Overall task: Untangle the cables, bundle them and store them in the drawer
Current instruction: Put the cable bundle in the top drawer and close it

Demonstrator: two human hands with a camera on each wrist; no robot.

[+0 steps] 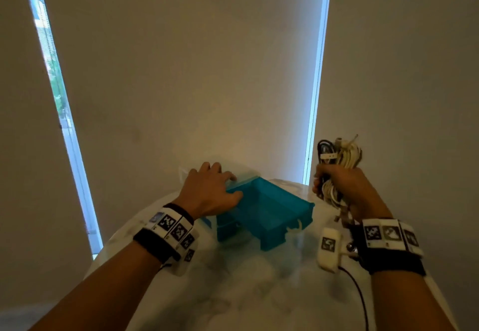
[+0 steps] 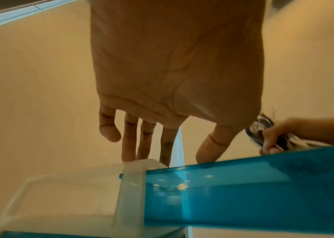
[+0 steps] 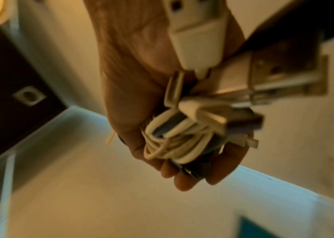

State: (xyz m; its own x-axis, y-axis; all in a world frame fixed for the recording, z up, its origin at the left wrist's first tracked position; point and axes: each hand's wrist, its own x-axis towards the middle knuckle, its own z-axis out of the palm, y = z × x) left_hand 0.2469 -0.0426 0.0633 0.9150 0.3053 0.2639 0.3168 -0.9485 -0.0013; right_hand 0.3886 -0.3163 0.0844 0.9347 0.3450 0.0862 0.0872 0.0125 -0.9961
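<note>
Gripping cable bundle (image 1: 337, 172): right fingers (image 3: 182, 178); left fingers (image 1: 220, 172) flat on drawer unit (image 1: 197, 172), drawer (image 1: 272, 211) open.

The supporting surface is a white marbled table (image 1: 233, 291) with a rounded edge. A translucent drawer unit (image 1: 223, 224) stands directly on it, its teal drawer (image 1: 280, 214) pulled out above the tabletop. The unit's lower section appears to hold further teal drawers.

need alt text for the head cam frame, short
A right hand grips a bundle of white and black cables above a table, beside an open teal drawer. The left hand rests on the translucent drawer unit.
</note>
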